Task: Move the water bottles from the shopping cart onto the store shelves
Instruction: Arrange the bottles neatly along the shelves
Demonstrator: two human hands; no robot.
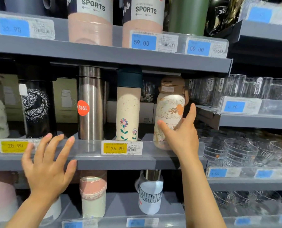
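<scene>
Seating the cream floral-printed water bottle with the tan flip lid (169, 111) squarely on the grey middle shelf (114, 162) looks like the step in hand; it stands at the shelf's right end, near the front lip. The right hand (180, 136) touches its lower side, thumb and forefinger spread wide, not clearly gripping. The left hand (46, 168) hovers splayed and empty before the shelf edge. Nudging it farther back would help. Headroom under the upper shelf is slim; the cream flower-stem bottle with the teal cap (128, 106) stands just left.
</scene>
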